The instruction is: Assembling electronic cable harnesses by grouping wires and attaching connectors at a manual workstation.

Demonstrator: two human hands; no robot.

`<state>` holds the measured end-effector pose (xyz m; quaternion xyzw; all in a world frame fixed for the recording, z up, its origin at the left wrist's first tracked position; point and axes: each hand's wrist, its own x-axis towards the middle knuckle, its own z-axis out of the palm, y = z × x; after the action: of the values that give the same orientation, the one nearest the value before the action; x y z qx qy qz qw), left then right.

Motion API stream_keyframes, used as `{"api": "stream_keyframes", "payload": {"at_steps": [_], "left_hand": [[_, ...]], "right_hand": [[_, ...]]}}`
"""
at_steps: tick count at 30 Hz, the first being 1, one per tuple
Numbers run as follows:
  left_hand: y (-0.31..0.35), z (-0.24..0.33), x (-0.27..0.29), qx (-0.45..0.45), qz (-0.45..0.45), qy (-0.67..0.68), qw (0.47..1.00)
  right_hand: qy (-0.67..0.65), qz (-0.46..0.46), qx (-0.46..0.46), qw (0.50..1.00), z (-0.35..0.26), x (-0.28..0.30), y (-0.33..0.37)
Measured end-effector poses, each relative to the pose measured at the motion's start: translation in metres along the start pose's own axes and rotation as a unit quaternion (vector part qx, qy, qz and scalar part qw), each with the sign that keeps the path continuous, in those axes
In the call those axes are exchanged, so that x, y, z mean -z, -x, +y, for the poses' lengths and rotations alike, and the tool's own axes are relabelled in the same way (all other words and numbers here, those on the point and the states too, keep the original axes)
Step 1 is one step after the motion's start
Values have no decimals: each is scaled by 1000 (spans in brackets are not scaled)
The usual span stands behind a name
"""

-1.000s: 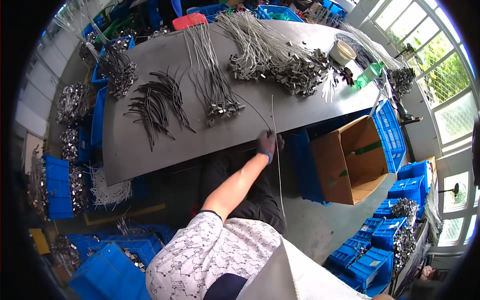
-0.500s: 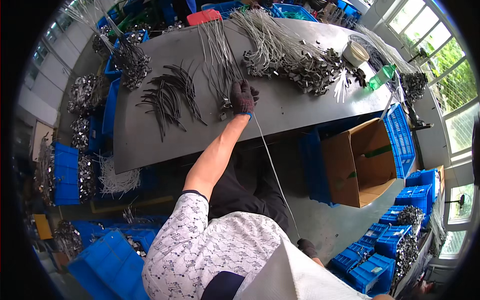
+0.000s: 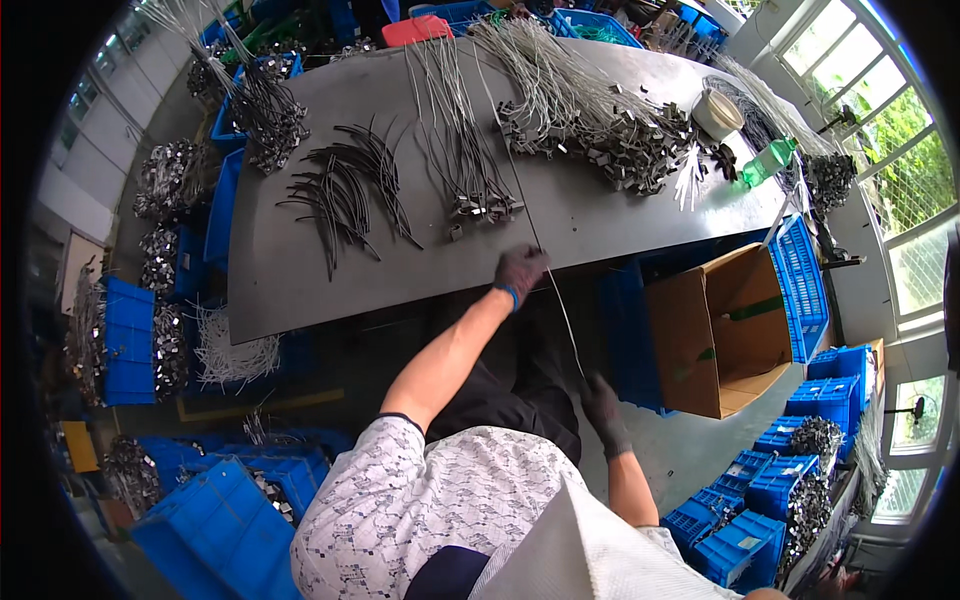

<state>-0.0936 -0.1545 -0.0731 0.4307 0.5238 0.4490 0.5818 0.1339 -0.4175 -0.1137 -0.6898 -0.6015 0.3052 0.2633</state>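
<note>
A long thin cable point(image 3: 566, 316) runs from the far side of the table over its front edge down toward my body. My left hand point(image 3: 521, 274), in a dark knit glove, is closed round the cable just off the table's front edge. Nearer my body and to the right, my gloved right hand point(image 3: 604, 408) grips the cable's lower end. On the table beyond my left hand lies a bundle of cables point(image 3: 445, 110) with small metal-and-black end pieces point(image 3: 483, 207). Left of it are short black tubes point(image 3: 335, 200) in two loose groups.
A large heap of cables with end pieces point(image 3: 630, 140) covers the table's far right, beside a white tub point(image 3: 717, 113) and a green bottle point(image 3: 768, 163). A cardboard box point(image 3: 685, 335) sits below the right edge. Blue crates point(image 3: 215, 520) stand at both sides.
My left hand has drawn back from the cable bundle to the table's front edge. My right hand has come up and forward from beside my body, holding the cable.
</note>
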Motion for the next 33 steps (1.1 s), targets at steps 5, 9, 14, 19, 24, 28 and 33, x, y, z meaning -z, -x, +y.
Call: {"api": "stream_keyframes", "payload": {"at_steps": [5,9,14,19,24,28,33], "left_hand": [[49,-10,-22,-22,-46,-11,999],[20,10,14,-28,-34,-68,997],[-45,31,64,18,-44,-91,995],[-60,71,139,-54,170,-323,930],[-50,37,203,103,231,-488,836],[-65,18,200,140,228,-543,796],[-77,-3,219,158,206,-513,818]], "right_hand": [[-143,126,142,971,-95,-22,-141],[-11,143,266,953,-121,-46,-206],[42,177,361,915,-167,-70,-269],[-179,-3,22,984,-218,-44,-322],[83,154,104,979,-179,-38,-423],[171,79,26,982,-160,-31,-496],[179,106,29,978,-157,-37,-523]]}}
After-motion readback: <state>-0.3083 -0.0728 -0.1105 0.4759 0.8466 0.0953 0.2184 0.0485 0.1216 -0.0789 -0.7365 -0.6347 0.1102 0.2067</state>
